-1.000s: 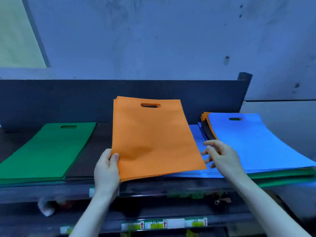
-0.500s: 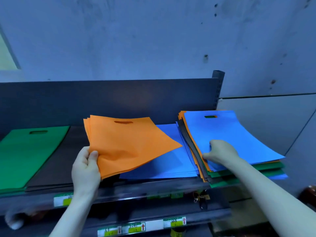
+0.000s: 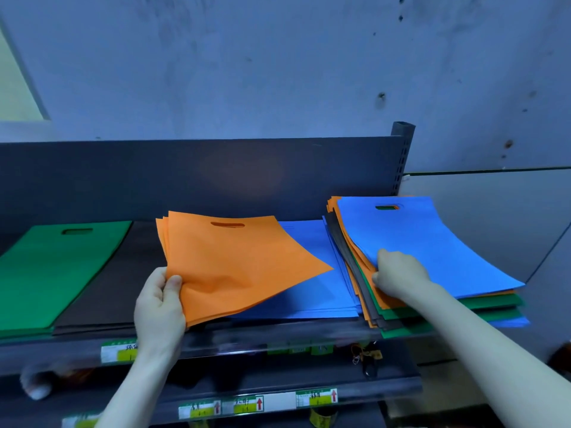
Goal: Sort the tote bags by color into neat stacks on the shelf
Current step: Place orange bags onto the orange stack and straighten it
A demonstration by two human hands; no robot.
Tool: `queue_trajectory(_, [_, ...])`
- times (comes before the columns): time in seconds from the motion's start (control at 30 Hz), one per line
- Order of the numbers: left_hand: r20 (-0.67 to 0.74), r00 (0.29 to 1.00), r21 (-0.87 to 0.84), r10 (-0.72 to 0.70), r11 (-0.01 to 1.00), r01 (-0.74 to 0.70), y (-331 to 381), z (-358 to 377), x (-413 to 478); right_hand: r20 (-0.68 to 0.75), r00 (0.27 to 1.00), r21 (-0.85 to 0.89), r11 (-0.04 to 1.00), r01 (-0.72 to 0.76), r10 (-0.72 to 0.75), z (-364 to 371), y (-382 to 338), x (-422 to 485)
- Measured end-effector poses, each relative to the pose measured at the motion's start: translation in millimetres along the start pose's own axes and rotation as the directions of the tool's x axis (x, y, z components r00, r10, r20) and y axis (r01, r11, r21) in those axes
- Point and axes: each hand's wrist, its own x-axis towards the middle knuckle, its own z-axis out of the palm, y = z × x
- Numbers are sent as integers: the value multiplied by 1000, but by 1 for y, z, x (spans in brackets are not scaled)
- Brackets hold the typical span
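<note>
**A:** Where have the orange bags (image 3: 234,264) got to?

**B:** They're in the air at about six o'clock, just over the shelf (image 3: 278,336). The left hand (image 3: 159,307) has its fingers clenched on their near corner, thumb on top, so the bundle fans out and tips up. My guess is it's held aloft because no orange spot has been laid on the shelf yet.

**A:** And the right hand (image 3: 398,274)?

**B:** It's over at three o'clock, on the mixed pile (image 3: 488,305). Its fingers are curled into the pile's left edge, under the top blue bag (image 3: 426,242), grasping layers there. Which bag exactly, I can't tell. Orange, dark and green edges show in that pile, so I'd say it's fishing for more orange.

**A:** What's sorted so far?

**B:** There's a green stack (image 3: 58,273) at nine o'clock and a dark stack (image 3: 108,288) right against it. A blue stack (image 3: 312,282) lies flat between them and the mixed pile, partly under the orange bundle.

**A:** Nearly done, then?

**B:** Hardly, by my reckoning. The mixed pile is thick, and it overhangs the shelf's right end and sags there. One hard tug could slide the lot off, which is likely why the hand works in from the edge.
</note>
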Motion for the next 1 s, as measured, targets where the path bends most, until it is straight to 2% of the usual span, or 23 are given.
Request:
queue_trajectory(0.13, [2, 1000, -41, -1, 999, 1, 3, 2, -5, 28, 1000, 42, 999, 7, -8, -3, 3, 0])
queue_trajectory(0.3, [9, 1000, 2, 28, 1000, -28, -4, 3, -2, 113, 994, -30, 1000, -8, 12, -7, -2, -1])
queue_trajectory(0.47, [54, 982, 31, 179, 983, -181, 1, 2, -11, 124, 992, -133, 991, 32, -16, -13, -11, 3])
queue_trajectory(0.7, [44, 982, 25, 182, 983, -183, 0, -2, -10, 134, 991, -192, 980, 50, -24, -21, -14, 8])
queue_trajectory(0.83, [52, 987, 41, 152, 987, -154, -7, -3, -7, 139, 990, -134, 990, 51, -32, -21, -4, 8])
queue_trajectory(1.0, [104, 993, 96, 54, 993, -65, -17, 0, -2, 141, 989, 95, 995, 25, -38, -23, 10, -4])
